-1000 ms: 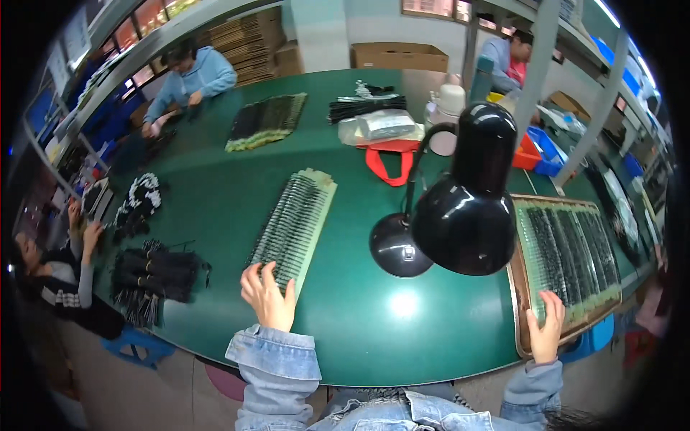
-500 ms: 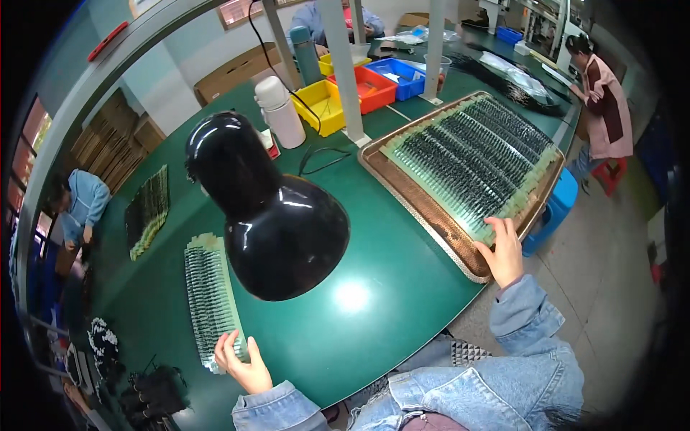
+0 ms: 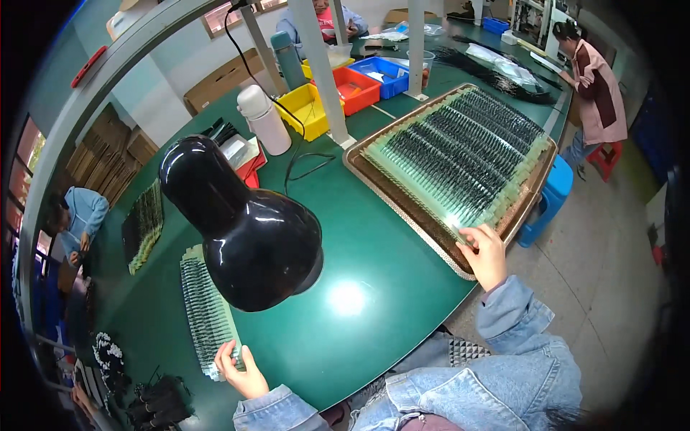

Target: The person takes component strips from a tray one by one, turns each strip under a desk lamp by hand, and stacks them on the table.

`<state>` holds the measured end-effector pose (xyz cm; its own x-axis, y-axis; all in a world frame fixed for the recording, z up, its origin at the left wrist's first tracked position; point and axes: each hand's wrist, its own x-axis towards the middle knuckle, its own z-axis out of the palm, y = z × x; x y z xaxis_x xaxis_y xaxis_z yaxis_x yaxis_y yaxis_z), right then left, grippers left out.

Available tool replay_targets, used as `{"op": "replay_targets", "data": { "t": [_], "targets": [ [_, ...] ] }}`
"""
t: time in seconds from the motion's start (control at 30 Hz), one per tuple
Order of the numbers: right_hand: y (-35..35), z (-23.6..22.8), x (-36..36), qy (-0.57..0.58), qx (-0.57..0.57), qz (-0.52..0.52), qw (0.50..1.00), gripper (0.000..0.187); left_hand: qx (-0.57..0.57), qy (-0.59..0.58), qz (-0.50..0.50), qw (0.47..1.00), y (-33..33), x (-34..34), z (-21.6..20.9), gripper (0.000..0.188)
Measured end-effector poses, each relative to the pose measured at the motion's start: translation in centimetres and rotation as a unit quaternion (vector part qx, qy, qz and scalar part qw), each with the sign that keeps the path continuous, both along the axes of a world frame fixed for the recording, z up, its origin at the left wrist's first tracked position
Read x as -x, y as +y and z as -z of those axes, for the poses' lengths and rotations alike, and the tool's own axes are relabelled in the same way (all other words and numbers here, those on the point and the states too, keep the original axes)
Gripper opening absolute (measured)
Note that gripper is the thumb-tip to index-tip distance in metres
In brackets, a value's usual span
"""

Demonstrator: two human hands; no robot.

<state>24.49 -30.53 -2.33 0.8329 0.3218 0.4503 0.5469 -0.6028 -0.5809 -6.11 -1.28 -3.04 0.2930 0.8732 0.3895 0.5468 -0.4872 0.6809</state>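
Observation:
On the tan tray [image 3: 410,205] at the right lie close rows of pale green strips set with dark, bristle-like pieces [image 3: 460,151]. My right hand [image 3: 487,260] is at the tray's near corner, its thumb and fingers closed about the end of the front green strip [image 3: 420,195]. A smaller batch of the same green strips [image 3: 208,309] lies flat on the table at the left. At its near end is my left hand [image 3: 246,375], thumb and fingers apart, the fingertips by the strip edge. Whether they touch it is hard to make out.
A black lamp [image 3: 262,251] stands between my hands and covers part of the left batch. Behind it are a pink bottle [image 3: 264,122], yellow [image 3: 305,111], red [image 3: 359,92] and blue bins [image 3: 392,75], and metal posts [image 3: 321,72]. Several people work around the table.
The view has shifted, so the tray and lamp appear further left. My right thumb and fingers have drawn closer together at the tray's corner. My left hand stays by its batch.

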Motion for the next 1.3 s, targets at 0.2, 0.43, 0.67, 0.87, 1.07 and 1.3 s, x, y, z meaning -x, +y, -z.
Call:
{"op": "replay_targets", "data": {
  "t": [0.2, 0.43, 0.67, 0.87, 1.07, 1.3],
  "targets": [
    [-0.6, -0.1, -1.2, -0.058, -0.008, 0.017, 0.998, 0.013, 0.017, -0.048, 0.015, 0.999, -0.6, -1.0, 0.3, 0.019],
    [-1.4, -3.8, -0.4, 0.333, -0.277, -0.152, 0.888, 0.018, 0.253, -0.189, 0.230, 0.920, -3.2, -5.3, -0.9, 0.030],
    [1.1, -4.0, 1.6, 0.488, -0.293, -0.215, 0.794, 0.019, 0.440, -0.433, 0.272, 0.738, -3.8, -7.3, -2.8, 0.046],
    [1.9, -6.3, 1.6, 0.371, -0.154, -0.289, 0.869, 0.016, 0.440, -0.439, 0.216, 0.753, -3.2, -6.7, -2.2, 0.050],
    [-1.8, -6.2, -0.7, 0.288, -0.146, -0.385, 0.864, 0.028, 0.570, -0.380, 0.255, 0.682, -4.4, -7.3, -2.0, 0.064],
    [-2.0, -6.8, -0.9, 0.239, -0.162, -0.412, 0.864, 0.034, 0.590, -0.376, 0.276, 0.660, -4.4, -7.0, -2.5, 0.066]
  ]
}}
